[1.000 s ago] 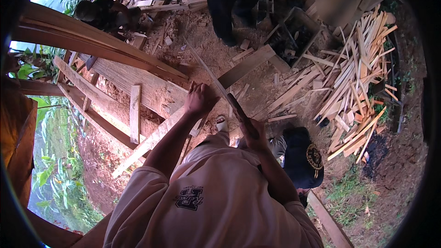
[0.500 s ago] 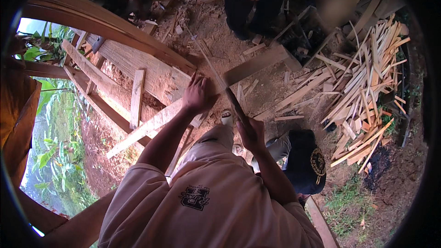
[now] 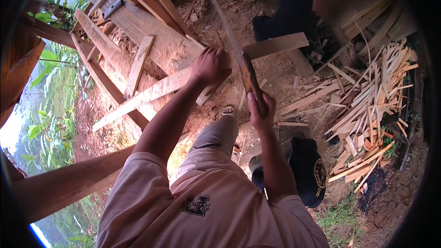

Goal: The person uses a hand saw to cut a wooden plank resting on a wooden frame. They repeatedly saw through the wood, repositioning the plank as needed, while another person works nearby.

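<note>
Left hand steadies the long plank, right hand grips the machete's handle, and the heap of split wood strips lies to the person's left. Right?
Not quite: in the head view the heap of split wood strips lies to the person's right. The left hand does steady the long plank, and the right hand grips the machete.

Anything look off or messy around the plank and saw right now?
Nothing looks damaged. The left hand presses the long plank, the right hand holds the handsaw. Offcut strips lie in a loose, criss-crossed heap on the dirt to the right, with sawdust under the plank.

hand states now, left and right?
Left hand: closed, gripping the wooden plank and pressing it down.
Right hand: closed around the handle of the long blade.
</note>
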Tool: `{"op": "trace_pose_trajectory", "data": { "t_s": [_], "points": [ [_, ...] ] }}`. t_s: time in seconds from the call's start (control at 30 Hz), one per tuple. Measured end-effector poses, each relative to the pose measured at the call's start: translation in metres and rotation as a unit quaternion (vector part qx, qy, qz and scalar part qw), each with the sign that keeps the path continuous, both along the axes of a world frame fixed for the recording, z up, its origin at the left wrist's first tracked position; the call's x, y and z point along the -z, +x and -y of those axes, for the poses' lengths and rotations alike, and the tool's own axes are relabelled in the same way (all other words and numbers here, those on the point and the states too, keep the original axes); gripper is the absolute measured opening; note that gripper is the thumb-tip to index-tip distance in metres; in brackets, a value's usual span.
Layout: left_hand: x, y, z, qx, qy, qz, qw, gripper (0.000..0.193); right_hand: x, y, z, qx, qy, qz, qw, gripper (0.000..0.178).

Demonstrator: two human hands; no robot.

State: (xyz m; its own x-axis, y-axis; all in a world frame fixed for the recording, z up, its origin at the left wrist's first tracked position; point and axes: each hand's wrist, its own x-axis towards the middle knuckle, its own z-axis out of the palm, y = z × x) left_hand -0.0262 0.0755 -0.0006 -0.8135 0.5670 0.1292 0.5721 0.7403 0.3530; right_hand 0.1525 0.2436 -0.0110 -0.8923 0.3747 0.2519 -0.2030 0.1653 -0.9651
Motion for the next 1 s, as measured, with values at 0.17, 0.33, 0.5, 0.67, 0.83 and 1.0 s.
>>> {"op": "trace_pose_trajectory", "data": {
  "t_s": [0.17,0.33,0.5,0.67,0.83,1.0],
  "points": [
    [-0.014,0.002,-0.003,-0.006,-0.058,0.017,0.998,0.059,-0.009,0.003,0.004,-0.012,-0.065,0.033,0.997,0.022],
    [-0.009,-0.003,-0.001,0.002,-0.048,-0.012,0.999,0.06,-0.017,-0.001,0.002,-0.049,0.021,-0.008,0.999,0.023],
    [-0.02,-0.002,-0.006,-0.029,-0.081,0.048,0.995,0.057,-0.016,0.001,0.003,-0.037,0.113,-0.027,0.993,0.023],
    [-0.004,-0.001,-0.002,-0.029,-0.052,0.013,0.998,0.055,0.001,0.021,0.005,0.03,0.158,-0.12,0.98,0.025],
    [-0.015,0.0,-0.006,-0.043,-0.097,0.056,0.993,0.057,0.015,0.086,-0.004,-0.008,0.136,0.019,0.99,0.026],
    [-0.023,0.003,-0.012,-0.052,-0.128,0.066,0.988,0.054,0.017,0.167,-0.006,-0.005,0.169,0.087,0.982,0.027]
  ]
}}
